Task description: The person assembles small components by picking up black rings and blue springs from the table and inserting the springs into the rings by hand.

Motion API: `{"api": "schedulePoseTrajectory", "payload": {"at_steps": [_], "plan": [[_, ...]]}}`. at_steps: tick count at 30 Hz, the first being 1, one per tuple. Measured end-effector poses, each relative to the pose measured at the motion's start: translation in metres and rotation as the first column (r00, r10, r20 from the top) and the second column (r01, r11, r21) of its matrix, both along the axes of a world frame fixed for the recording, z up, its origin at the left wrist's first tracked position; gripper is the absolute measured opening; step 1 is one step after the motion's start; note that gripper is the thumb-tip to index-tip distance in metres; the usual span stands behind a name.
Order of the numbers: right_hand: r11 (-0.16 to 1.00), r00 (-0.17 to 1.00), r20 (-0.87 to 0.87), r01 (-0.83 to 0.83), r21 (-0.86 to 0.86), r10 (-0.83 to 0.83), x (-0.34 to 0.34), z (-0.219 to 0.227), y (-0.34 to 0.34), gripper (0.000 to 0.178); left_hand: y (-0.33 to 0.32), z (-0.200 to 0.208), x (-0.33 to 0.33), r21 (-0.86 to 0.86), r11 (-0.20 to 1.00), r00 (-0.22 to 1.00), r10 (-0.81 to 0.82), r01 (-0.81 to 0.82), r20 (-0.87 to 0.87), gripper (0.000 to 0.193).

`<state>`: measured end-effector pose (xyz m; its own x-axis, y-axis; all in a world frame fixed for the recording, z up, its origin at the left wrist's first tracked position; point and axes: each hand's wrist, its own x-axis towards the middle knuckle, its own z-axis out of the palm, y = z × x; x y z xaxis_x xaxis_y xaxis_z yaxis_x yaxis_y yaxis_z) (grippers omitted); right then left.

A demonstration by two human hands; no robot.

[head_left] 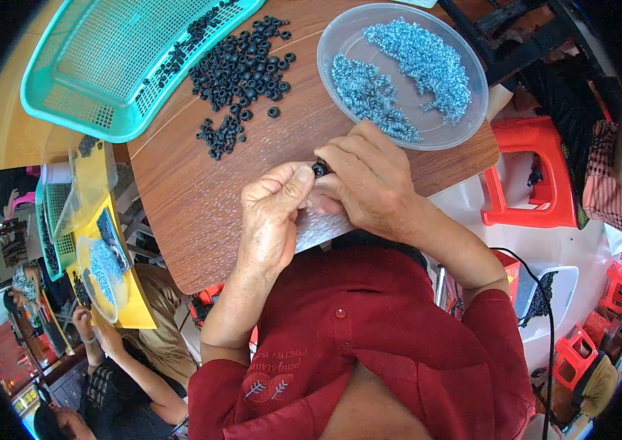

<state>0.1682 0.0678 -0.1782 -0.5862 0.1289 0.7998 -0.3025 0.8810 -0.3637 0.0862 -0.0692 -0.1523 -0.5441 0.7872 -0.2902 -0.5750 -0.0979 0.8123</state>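
Between my two hands, just above the table's near edge, is a small black ring-shaped part (319, 169). My left hand (275, 202) pinches it with thumb and fingertips from the left. From the right, my right hand (371, 176) closes its fingers on the same part, and the bent fingers hide some of it. A loose pile of similar black ring-shaped parts (241, 73) lies on the table beyond my left hand. Past my right hand stands a round clear plastic tub (399, 81) with two heaps of small shiny light-blue pieces (428, 62).
A turquoise mesh basket (79, 73) with more black parts stands at the far left of the brown wooden table (186, 198). Red plastic stools (535, 172) are on the right. At lower left, a co-worker's hands (98, 334) are beside a yellow table (135, 304) with similar containers.
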Motion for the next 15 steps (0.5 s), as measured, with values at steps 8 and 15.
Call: {"api": "schedulePoseTrajectory", "payload": {"at_steps": [8, 15], "plan": [[0.998, 0.996, -0.071, -0.055, 0.010, 0.056, -0.0046, -0.0020, -0.0002, 0.027, 0.0033, -0.0011, 0.0033, 0.008, 0.999, 0.988, 0.039, -0.038, -0.150, 0.021], [0.993, 0.993, -0.115, -0.024, 0.111, 0.037, -0.0024, 0.0027, -0.0032, 0.031, 0.0045, 0.0011, 0.0046, 0.018, 0.998, 0.995, 0.069, -0.068, -0.071, 0.016]]}}
